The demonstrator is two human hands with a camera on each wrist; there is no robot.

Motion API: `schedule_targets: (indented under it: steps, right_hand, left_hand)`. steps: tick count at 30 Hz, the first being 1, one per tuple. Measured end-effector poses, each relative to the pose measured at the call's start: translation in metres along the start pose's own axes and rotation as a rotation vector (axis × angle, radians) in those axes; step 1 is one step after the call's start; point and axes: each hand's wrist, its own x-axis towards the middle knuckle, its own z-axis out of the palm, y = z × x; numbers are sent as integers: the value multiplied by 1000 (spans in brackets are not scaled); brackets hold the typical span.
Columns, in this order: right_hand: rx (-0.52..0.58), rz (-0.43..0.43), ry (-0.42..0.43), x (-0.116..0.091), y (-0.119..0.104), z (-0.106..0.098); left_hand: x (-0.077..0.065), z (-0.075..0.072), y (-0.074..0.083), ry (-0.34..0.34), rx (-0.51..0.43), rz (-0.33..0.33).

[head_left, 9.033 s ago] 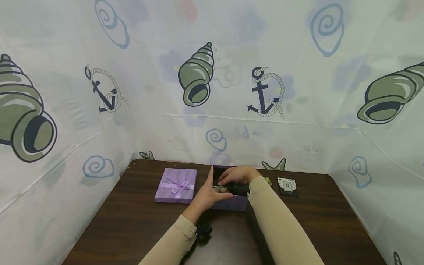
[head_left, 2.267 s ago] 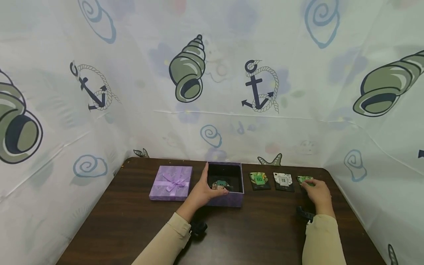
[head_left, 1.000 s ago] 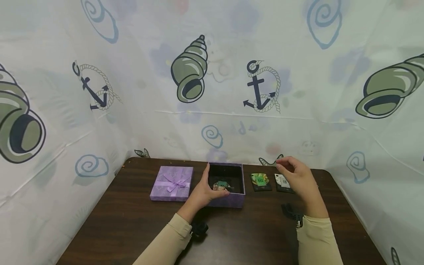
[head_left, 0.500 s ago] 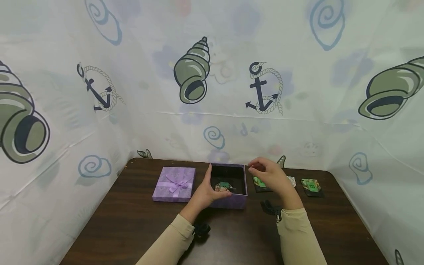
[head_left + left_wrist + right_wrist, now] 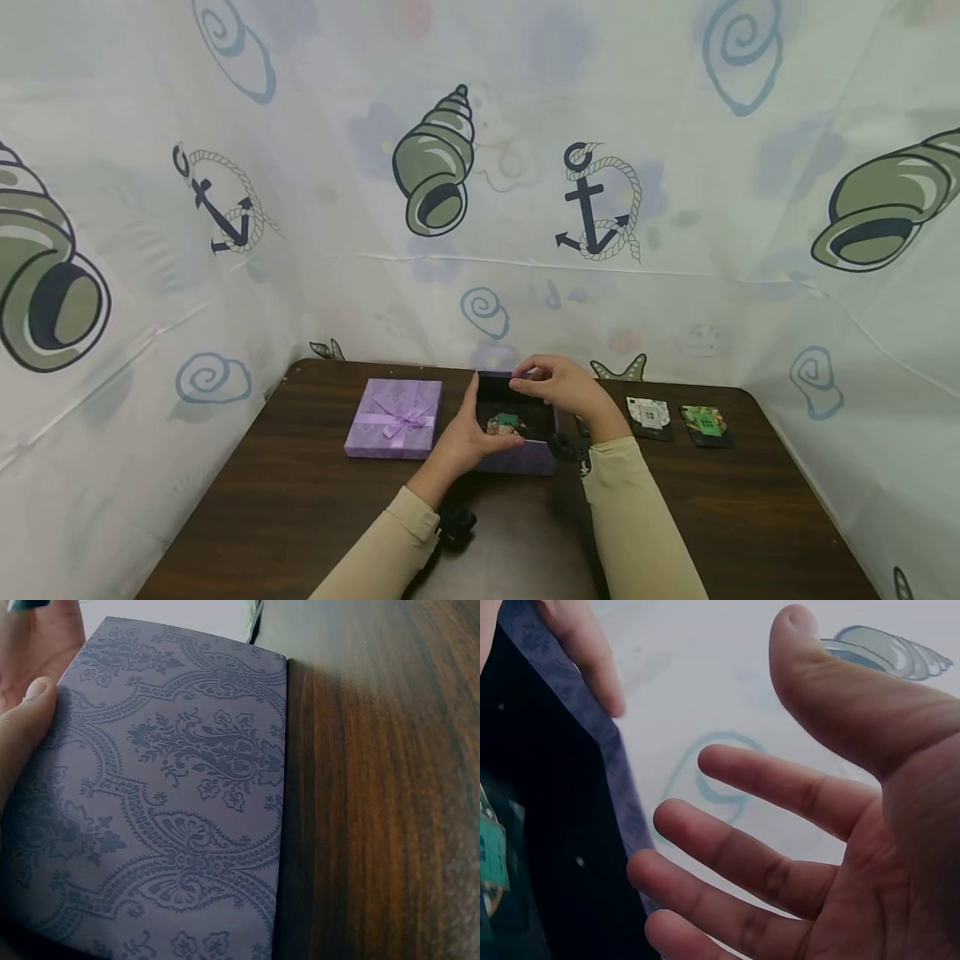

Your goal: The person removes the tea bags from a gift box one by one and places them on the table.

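Likely the green packet was light, bendy, slick; best pinched by an edge. Right hand had fingers spread, empty; left hand gripped the box.

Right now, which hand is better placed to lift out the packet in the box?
Probably your right hand: it hangs over the open box, spread fingers holding nothing, near the packet. Your left hand holds the box at its near left corner and may be best kept there.

No text or numbers are showing legibly. The white packet and the green packet are carrying unreadable print.
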Motion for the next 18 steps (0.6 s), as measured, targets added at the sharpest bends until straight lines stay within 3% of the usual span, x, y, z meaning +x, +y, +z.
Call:
schedule_targets:
  steps: [9, 18]
  right_hand:
    - [-27, 64, -132, 32, -5, 11]
    - [-245, 159, -337, 52, -4, 21]
  left_hand:
    - [1, 1, -1, -5, 1, 3]
    - [0, 0, -2, -23, -16, 1]
